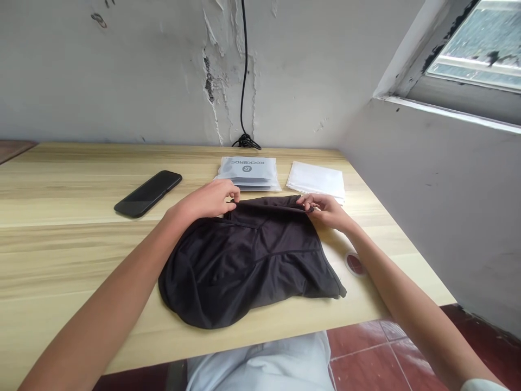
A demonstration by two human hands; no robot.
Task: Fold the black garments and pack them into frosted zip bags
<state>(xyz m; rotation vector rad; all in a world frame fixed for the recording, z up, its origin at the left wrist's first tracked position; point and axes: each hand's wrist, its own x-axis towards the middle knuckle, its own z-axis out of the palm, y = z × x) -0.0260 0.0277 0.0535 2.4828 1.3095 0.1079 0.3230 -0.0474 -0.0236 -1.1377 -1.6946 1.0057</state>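
The left hand [211, 198] and right hand [328, 210] each pinched the black cloth [248, 260] at its far edge, fingers closed; at 12 o'clock, 1 clear bag [249, 172] held something dark.

A thin black cloth [248, 260] lies spread and slightly rumpled on the table [61, 217] before me, its near edge rounded, its far edge pinched up at both corners.

— What is lying on the pale wooden surface [61, 239]?
— A black garment [248, 260] is lying in the middle; a phone [148, 193], a clear packet [249, 172] and white sheets [316, 179] are sitting behind it.
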